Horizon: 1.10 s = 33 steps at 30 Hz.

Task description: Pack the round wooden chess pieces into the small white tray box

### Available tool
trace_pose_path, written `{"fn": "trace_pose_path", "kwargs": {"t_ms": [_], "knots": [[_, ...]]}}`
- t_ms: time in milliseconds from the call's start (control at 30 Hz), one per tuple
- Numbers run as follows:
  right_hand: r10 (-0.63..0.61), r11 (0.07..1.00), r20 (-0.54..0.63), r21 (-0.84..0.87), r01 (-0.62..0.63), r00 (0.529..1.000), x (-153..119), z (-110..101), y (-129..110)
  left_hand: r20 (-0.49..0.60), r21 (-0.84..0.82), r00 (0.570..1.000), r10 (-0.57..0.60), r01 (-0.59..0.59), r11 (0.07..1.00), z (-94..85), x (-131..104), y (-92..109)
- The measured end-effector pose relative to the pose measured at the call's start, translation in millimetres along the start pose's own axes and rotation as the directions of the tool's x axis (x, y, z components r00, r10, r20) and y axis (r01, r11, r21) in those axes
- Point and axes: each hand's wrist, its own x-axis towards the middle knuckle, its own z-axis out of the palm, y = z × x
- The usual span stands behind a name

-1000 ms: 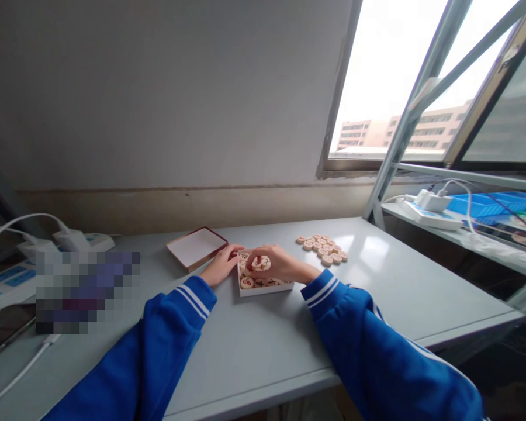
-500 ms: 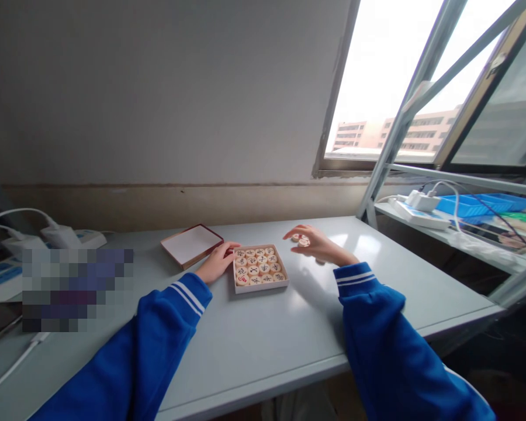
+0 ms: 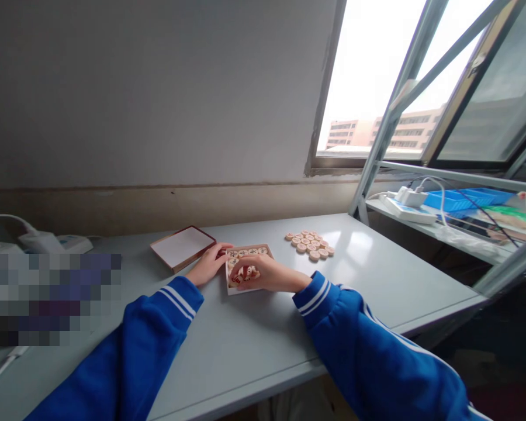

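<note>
A small white box (image 3: pixel 228 290) of round wooden chess pieces sits on the grey table (image 3: pixel 254 339). My left hand (image 3: pixel 208 266) rests against the box's left side. My right hand (image 3: pixel 263 272) lies over the box, fingers curled on a round wooden piece (image 3: pixel 248 271) among the pieces inside. A loose group of several wooden pieces (image 3: pixel 309 245) lies on the table to the right of the box. The box's lid (image 3: pixel 182 247), white inside with a brown rim, lies upturned to the left.
A power strip and chargers with white cables (image 3: pixel 48 242) sit at the table's left. A metal shelf (image 3: pixel 425 219) on the right carries a power strip and a blue tray (image 3: pixel 460 202). Behind it is a window frame (image 3: pixel 377 140).
My right hand went from the box to the loose pieces on the right, picked one up, and has come back over the box. My left hand stayed on the box's side.
</note>
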Motion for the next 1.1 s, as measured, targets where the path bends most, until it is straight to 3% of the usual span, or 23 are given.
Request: {"fn": "trace_pose_path", "kwargs": {"t_ms": [500,700,1100], "knots": [[0.021,0.999,-0.086,0.045,-0.017,0.996,-1.6,1.4,-2.2,-0.014,0.005,1.0,0.015,-0.015,1.0,0.8,0.4,-2.1],[0.067,0.992,-0.061,0.114,-0.06,0.996,-1.8,2.9,-2.9,0.0,0.026,1.0,0.01,-0.01,1.0,-0.8,-0.5,2.3],[0.109,0.991,-0.124,0.093,-0.097,0.986,-2.9,4.0,-8.8,-0.007,0.025,1.0,0.006,-0.006,1.0,-0.6,-1.0,3.3]]}}
